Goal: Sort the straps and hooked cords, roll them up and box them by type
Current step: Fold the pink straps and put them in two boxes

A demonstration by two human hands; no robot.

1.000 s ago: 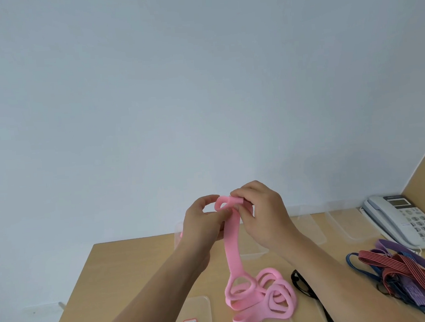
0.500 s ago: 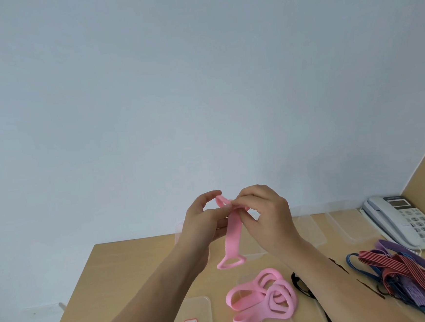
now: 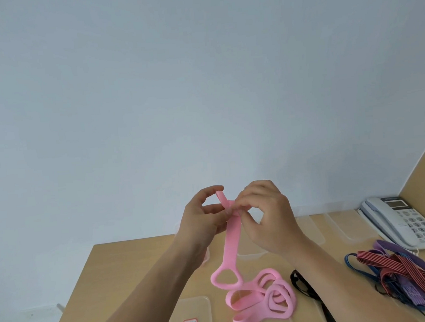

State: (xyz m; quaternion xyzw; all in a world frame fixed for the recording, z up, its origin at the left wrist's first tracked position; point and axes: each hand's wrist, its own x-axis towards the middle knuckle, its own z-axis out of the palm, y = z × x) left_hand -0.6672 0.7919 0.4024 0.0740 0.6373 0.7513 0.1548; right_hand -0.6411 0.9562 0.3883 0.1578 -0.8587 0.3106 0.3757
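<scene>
Pinching the top end of a pink strap (image 3: pixel 231 238), both hands are raised above the wooden table (image 3: pixel 118 267); the left hand (image 3: pixel 202 221) holds it between thumb and curled fingers, and the right hand (image 3: pixel 267 218) has its fingertips closed on the folded end just beside the left thumb. This strap hangs straight down, its looped handle dangling over the table. Below it a heap of more pink straps (image 3: pixel 264 299) lies on the table, next to a black cord (image 3: pixel 305 288). Further right sits a tangle of red, blue and purple striped cords (image 3: pixel 406 275), near a white telephone (image 3: pixel 401 219). Clear plastic lids (image 3: pixel 191 320) lie flat on the table; one carries a small red-edged label
</scene>
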